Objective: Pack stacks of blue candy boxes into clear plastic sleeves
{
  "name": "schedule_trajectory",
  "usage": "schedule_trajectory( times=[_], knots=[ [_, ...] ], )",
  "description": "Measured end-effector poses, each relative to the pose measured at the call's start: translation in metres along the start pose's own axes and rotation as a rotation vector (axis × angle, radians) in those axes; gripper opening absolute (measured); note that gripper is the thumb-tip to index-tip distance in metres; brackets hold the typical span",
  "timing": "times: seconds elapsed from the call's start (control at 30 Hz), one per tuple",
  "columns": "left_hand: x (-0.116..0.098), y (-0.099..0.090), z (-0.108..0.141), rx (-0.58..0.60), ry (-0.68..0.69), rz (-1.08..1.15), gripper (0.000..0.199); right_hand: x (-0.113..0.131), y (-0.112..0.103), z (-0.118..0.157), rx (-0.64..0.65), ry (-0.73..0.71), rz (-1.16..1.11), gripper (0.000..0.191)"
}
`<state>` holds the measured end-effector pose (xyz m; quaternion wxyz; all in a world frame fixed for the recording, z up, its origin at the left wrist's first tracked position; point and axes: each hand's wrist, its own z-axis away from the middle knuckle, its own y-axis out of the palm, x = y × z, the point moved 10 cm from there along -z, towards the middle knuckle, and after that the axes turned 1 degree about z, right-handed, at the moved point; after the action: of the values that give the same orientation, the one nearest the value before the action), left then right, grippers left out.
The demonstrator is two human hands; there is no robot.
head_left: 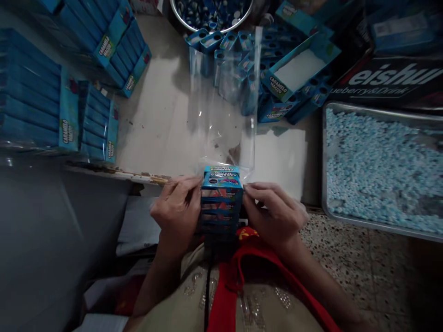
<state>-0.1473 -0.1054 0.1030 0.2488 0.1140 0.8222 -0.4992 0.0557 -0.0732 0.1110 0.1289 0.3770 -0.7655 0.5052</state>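
Observation:
A stack of blue candy boxes [222, 203] stands at the table's front edge, close to the body. A clear plastic bag [224, 120] stretches from the top of the stack back over the table. On the left side of the stack, my left hand [180, 203] has its fingers pinched at the bag's edge. My right hand [273, 207] is closed the same way at the right side, thumb and forefinger together on the plastic near the top box.
Wrapped blue box packs [31, 97] stand at the left. A round bowl [251, 14] of small items and open blue boxes [277, 85] are at the back. At the right lies a metal tray [324, 161] of blue and white candies, beside a black carton [387, 78].

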Motion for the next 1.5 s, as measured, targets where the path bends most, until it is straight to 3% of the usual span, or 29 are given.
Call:
schedule_trajectory(
  times=[0.07, 0.13, 0.3, 0.43, 0.5, 0.57, 0.7, 0.83, 0.93, 1.03, 1.1, 1.2, 1.27, 1.33, 1.5],
  knots=[
    [0.009, 0.002, 0.009, -0.065, -0.029, 0.048, 0.012, 0.007, -0.003, 0.008, -0.047, -0.125, 0.069, 0.015],
    [0.019, 0.005, 0.02, -0.138, -0.038, 0.071, 0.01, 0.005, -0.002, 0.013, -0.056, -0.162, 0.105, 0.015],
    [0.031, 0.012, 0.035, -0.191, -0.02, 0.064, 0.009, -0.001, 0.002, 0.016, -0.053, -0.131, 0.143, 0.014],
    [0.023, 0.009, 0.029, -0.172, -0.013, 0.023, 0.012, -0.008, 0.001, 0.016, -0.097, -0.036, -0.003, 0.013],
    [0.014, 0.007, 0.025, -0.182, 0.036, 0.004, 0.009, -0.01, -0.003, 0.015, -0.118, -0.033, -0.045, 0.013],
    [0.005, 0.003, 0.023, -0.222, 0.108, 0.006, 0.002, -0.004, -0.004, 0.015, -0.08, -0.128, -0.019, 0.014],
    [-0.007, -0.004, 0.027, -0.289, 0.267, 0.075, 0.022, 0.007, -0.005, 0.025, 0.031, -0.352, 0.005, 0.016],
    [-0.01, -0.01, 0.04, -0.219, 0.414, 0.083, 0.036, -0.005, 0.005, 0.035, 0.052, -0.303, -0.015, 0.022],
    [-0.005, -0.005, 0.049, -0.184, 0.48, 0.036, 0.031, -0.017, 0.017, 0.034, -0.031, -0.223, -0.014, 0.023],
    [0.018, 0.005, 0.044, -0.258, 0.363, 0.065, 0.011, -0.029, 0.028, 0.03, -0.098, -0.147, -0.067, 0.018],
    [0.042, 0.018, 0.036, -0.278, 0.184, 0.111, 0.014, -0.04, 0.036, 0.028, -0.104, -0.047, -0.142, 0.014],
    [0.058, 0.047, 0.026, -0.119, 0.073, 0.084, 0.013, -0.052, 0.044, 0.03, -0.095, 0.114, -0.206, 0.01],
    [0.052, 0.058, 0.024, 0.002, 0.164, 0.018, 0.013, -0.055, 0.045, 0.033, -0.099, 0.171, -0.198, 0.01],
    [0.043, 0.058, 0.024, 0.051, 0.288, -0.048, 0.017, -0.054, 0.044, 0.033, -0.091, 0.181, -0.176, 0.01],
    [0.028, 0.056, 0.015, 0.194, 0.502, -0.161, 0.025, -0.035, 0.039, 0.027, 0.034, -0.068, 0.003, 0.016]
  ],
)
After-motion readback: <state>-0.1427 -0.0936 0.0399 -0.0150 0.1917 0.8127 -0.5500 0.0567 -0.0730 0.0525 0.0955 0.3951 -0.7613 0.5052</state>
